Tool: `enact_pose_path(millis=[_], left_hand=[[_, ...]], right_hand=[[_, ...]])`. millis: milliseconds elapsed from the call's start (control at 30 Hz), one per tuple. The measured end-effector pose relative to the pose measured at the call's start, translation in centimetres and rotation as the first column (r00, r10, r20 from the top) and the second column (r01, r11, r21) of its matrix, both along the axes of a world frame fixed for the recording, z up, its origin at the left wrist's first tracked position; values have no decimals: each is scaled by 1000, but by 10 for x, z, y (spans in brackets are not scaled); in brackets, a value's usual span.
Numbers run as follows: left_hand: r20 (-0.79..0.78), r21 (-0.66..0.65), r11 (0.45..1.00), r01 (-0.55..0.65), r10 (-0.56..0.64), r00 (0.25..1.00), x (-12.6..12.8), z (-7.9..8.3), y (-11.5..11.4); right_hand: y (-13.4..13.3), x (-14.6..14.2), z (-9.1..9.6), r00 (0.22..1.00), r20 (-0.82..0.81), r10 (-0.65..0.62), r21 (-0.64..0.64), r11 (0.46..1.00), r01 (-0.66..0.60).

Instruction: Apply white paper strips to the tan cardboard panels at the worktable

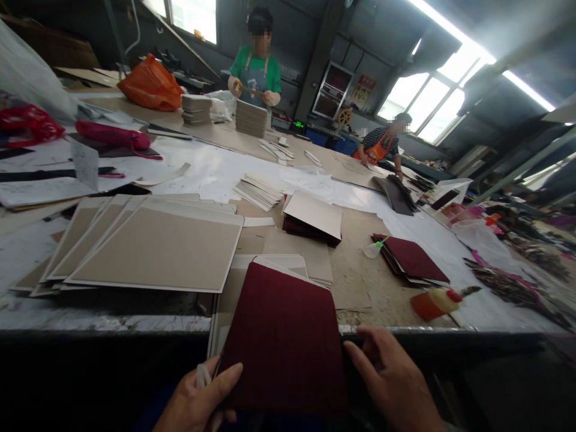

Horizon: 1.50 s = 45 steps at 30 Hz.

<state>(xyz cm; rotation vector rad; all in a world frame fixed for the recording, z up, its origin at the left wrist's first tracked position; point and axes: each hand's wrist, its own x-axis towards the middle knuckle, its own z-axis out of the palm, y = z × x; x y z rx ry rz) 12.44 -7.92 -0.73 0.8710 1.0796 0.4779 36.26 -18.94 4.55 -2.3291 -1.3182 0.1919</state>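
Well, maroon board (288, 336) between left fingers (224, 384)

The left hand (198, 396) was closed in a pinch, its thumb (227, 379) uppermost and slanting inward, the other fingers curled mostly out of sight beneath. Well to the right of that grip, the right hand (398, 378) was loosely bent, back upward, its thumb apart from the forefinger.
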Motion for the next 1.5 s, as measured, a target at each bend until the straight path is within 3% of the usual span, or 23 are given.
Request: enact_pose_path(millis=[67,133,167,200,267,367,467,533,567,667,733,800,867,900,967,1033,1100,1267,1367,1500], left_hand=[[52,-33,999,17,-16,999,3,1,-6],[121,-56,997,50,-43,992,8,1,-10],[154,-51,996,73,-64,986,10,1,-12],[185,-36,994,104,-96,978,14,1,-12],[230,10,984,176,-174,958,22,2,-11],[253,71,971,230,-241,937,42,10,-9],[229,98,968,231,-248,941,64,18,-7],[184,103,973,208,-224,957,67,18,-5],[150,107,978,177,-191,970,62,16,-5],[18,134,991,21,-23,1000,26,3,-2],[-95,154,984,-86,102,990,-5,-7,-1],[-230,179,961,-212,251,940,-26,-15,1],[-196,122,964,-235,256,947,-34,-19,4],[-136,81,973,-215,225,965,-33,-20,6],[-15,35,985,-171,172,985,-27,-20,10],[52,16,987,-160,159,986,-20,-18,13],[122,-4,988,-157,157,980,-17,-15,14],[238,-54,986,-156,164,957,-17,-8,12],[228,-81,979,-188,202,952,-16,-9,12],[178,-120,963,-242,261,949,-14,-13,11]], right_hand=[[-8,14,-5,911,-363,-196,22,976,218],[-12,18,-15,655,-731,-194,-39,969,243],[-13,17,-19,516,-836,-185,-61,967,248],[-12,15,-22,415,-891,-186,-69,957,281],[-8,12,-24,299,-932,-205,-80,921,382],[4,18,-21,228,-945,-233,-97,869,486],[16,47,-19,292,-927,-237,-47,843,536],[22,76,-17,392,-891,-229,19,844,536],[23,91,-16,481,-838,-256,40,851,523],[26,126,-11,753,-495,-435,55,849,526],[29,128,-11,849,-156,-505,90,849,521],[36,104,-16,922,105,-372,143,923,356],[47,59,-26,981,193,-1,149,989,-28],[53,32,-32,966,181,182,133,969,-208],[65,-22,-45,890,203,409,99,895,-434],[74,-64,-55,832,219,510,45,846,-531],[80,-87,-62,792,259,553,10,818,-575],[83,-87,-69,690,471,550,7,779,-627],[84,-78,-63,610,579,541,42,727,-685],[85,-64,-39,637,651,413,216,704,-676]])
